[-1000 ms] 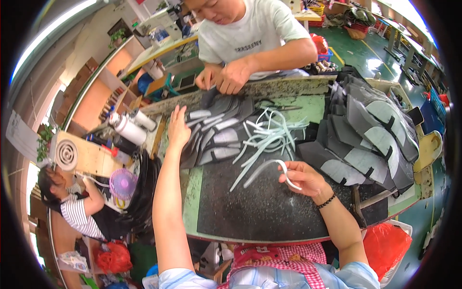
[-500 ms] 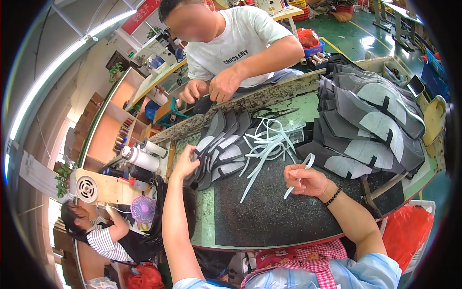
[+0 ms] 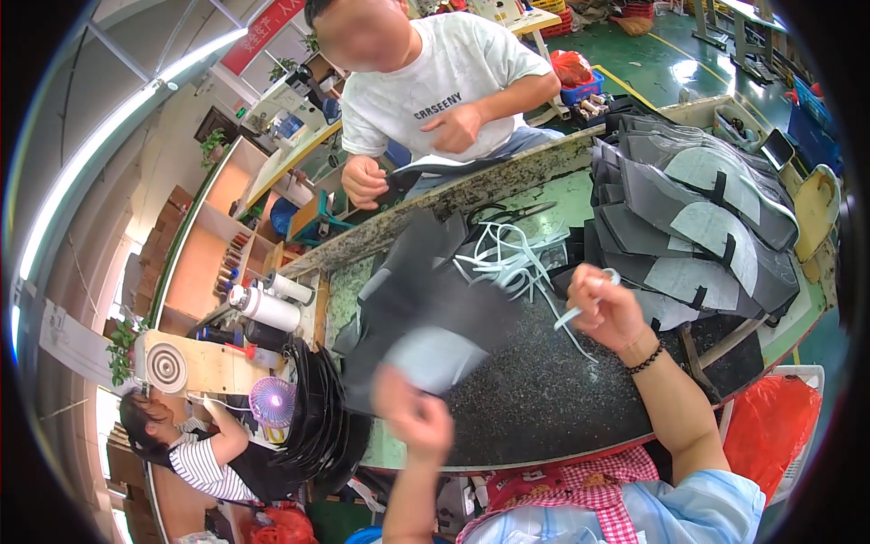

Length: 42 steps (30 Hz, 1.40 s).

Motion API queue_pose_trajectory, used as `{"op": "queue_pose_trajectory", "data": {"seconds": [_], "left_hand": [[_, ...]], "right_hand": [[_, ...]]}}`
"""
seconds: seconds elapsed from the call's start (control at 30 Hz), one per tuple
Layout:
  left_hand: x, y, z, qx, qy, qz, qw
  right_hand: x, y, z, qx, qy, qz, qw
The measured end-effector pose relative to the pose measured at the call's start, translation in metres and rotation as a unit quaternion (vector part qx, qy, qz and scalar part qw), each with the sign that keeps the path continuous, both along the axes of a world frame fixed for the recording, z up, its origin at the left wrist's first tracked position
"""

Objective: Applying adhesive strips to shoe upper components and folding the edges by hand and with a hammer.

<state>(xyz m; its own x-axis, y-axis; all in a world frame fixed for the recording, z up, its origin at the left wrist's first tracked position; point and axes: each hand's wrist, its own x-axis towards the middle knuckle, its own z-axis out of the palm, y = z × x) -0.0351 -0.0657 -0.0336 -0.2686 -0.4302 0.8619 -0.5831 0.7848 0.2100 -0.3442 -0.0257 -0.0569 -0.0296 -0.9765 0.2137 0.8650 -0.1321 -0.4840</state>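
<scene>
My left hand (image 3: 415, 419), smeared by motion, grips the near edge of a dark grey padded cut piece (image 3: 471, 313) with a light grey rounded patch. The piece is blurred and hides much of the left pile of similar pieces (image 3: 350, 337). My right hand (image 3: 605, 310) is closed with a thin white strip (image 3: 566, 319) between its fingers, over the right part of the black speckled mat (image 3: 562, 390). Beyond the mat lies a tangled heap of white strips (image 3: 512, 263); one end trails toward my right hand.
A tall stack of patched dark pieces (image 3: 725, 240) fills the table's right side. Scissors (image 3: 517, 213) lie near the raised far rim (image 3: 535, 177). Across it, a co-worker (image 3: 444, 100) handles a dark piece. At left are a white bottle (image 3: 263, 308), black strips (image 3: 317, 417) and another seated person (image 3: 204, 453).
My left hand has pulled a dark piece from the left pile toward me and rightward. My right hand with its strip has moved slightly up and right. The co-worker's hands have moved apart.
</scene>
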Motion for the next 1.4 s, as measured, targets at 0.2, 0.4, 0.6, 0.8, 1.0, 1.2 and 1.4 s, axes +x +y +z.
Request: {"op": "queue_pose_trajectory", "data": {"seconds": [0.2,0.4,0.6,0.8,1.0,1.2,1.4], "left_hand": [[-0.002,0.093,-0.053,0.133,-0.198,-0.123,0.963],[-0.009,0.083,-0.040,0.137,-0.243,-0.179,0.944],[-0.011,0.095,-0.024,0.149,-0.404,-0.201,0.880],[-0.010,0.117,-0.030,0.412,-0.135,-0.274,0.858],[0.012,0.101,-0.034,0.713,0.259,-0.301,0.578],[0.006,0.108,-0.013,0.717,0.211,-0.219,0.628],[0.032,0.106,0.011,0.632,0.141,-0.064,0.759]], "right_hand": [[-0.020,0.006,0.028,-0.066,0.033,-0.109,0.991],[-0.006,0.024,0.042,-0.003,0.114,-0.116,0.987],[0.038,0.067,0.052,0.074,0.184,-0.123,0.972],[0.102,0.118,0.041,-0.026,0.355,-0.069,0.932],[0.114,0.123,0.013,-0.025,0.408,-0.023,0.912],[0.105,0.119,0.016,-0.045,0.493,-0.079,0.865],[0.092,0.111,0.026,0.007,0.542,-0.144,0.828]]}}
